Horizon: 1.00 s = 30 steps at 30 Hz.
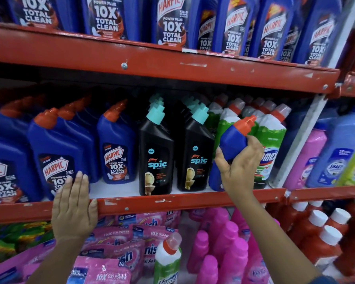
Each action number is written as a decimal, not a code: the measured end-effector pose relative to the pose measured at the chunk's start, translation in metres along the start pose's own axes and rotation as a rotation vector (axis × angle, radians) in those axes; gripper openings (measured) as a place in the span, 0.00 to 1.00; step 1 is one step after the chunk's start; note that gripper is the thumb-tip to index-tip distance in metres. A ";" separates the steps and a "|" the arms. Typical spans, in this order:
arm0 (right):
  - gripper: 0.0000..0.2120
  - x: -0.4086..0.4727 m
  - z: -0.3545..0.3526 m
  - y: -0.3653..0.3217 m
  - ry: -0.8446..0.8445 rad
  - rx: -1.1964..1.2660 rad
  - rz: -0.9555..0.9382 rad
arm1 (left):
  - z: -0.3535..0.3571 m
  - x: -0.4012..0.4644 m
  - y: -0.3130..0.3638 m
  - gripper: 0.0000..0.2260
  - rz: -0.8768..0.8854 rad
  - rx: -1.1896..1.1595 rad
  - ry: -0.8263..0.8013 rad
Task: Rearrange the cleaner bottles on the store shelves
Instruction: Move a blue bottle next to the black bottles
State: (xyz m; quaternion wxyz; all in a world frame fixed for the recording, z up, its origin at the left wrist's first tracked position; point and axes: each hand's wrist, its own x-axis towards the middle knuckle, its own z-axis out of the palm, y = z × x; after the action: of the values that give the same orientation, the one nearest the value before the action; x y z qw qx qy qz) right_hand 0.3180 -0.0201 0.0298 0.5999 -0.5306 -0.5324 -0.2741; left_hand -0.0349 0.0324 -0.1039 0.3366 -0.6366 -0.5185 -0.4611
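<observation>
My right hand (239, 162) grips a blue Harpic bottle (235, 138) with an orange cap by its shoulder; the bottle stands on the middle shelf in front of the green-and-white Domex bottles (272, 136). My left hand (74, 203) lies flat, fingers apart, on the red front rail of the middle shelf (182, 199), its fingertips against a blue Harpic bottle (55, 152). Two black Spic bottles (156, 154) with teal caps stand between the hands. Another small Harpic bottle (116, 144) stands just left of them.
More large Harpic bottles (172, 21) fill the top shelf. Below lie pink Vanish pouches (115, 253), pink bottles (219, 249) and one green-and-white Domex bottle (168, 261). Red bottles with white caps (324, 238) and pink and blue bottles (336, 148) stand to the right.
</observation>
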 end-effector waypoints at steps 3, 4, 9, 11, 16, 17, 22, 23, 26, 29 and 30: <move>0.27 -0.003 -0.005 -0.034 -0.014 0.062 -0.073 | 0.000 0.000 -0.001 0.26 0.001 0.005 0.013; 0.27 -0.005 -0.006 -0.046 -0.028 0.091 -0.092 | 0.001 -0.001 -0.001 0.26 0.004 0.009 0.017; 0.27 -0.026 0.003 -0.103 -0.104 0.252 -0.106 | 0.003 0.000 -0.005 0.25 0.018 0.029 0.039; 0.27 -0.034 0.010 -0.124 -0.129 0.316 -0.073 | 0.004 -0.001 -0.003 0.25 0.002 0.010 0.044; 0.28 -0.044 0.033 -0.175 -0.161 0.402 0.023 | 0.007 -0.002 -0.006 0.25 0.022 0.004 0.066; 0.28 -0.045 0.039 -0.185 -0.159 0.407 0.035 | 0.007 -0.002 -0.007 0.25 0.024 0.008 0.071; 0.26 -0.051 0.069 -0.222 -0.180 0.415 0.057 | 0.009 -0.003 -0.010 0.25 0.038 0.005 0.080; 0.25 -0.053 0.075 -0.227 -0.180 0.420 0.063 | 0.008 -0.003 -0.010 0.25 0.037 0.004 0.075; 0.24 -0.055 0.090 -0.236 -0.177 0.432 0.074 | 0.008 -0.003 -0.009 0.26 0.034 -0.010 0.066; 0.24 -0.052 0.103 -0.237 -0.155 0.393 0.075 | 0.008 -0.003 -0.007 0.26 0.031 -0.020 0.066; 0.25 -0.051 0.108 -0.237 -0.144 0.382 0.079 | 0.008 -0.002 -0.008 0.26 0.029 -0.017 0.070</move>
State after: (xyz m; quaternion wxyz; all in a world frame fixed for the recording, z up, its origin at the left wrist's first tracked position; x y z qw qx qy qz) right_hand 0.0539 0.0000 0.0504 0.6604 -0.4459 -0.5948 -0.1058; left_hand -0.0405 0.0406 -0.1094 0.3558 -0.6302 -0.4932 -0.4828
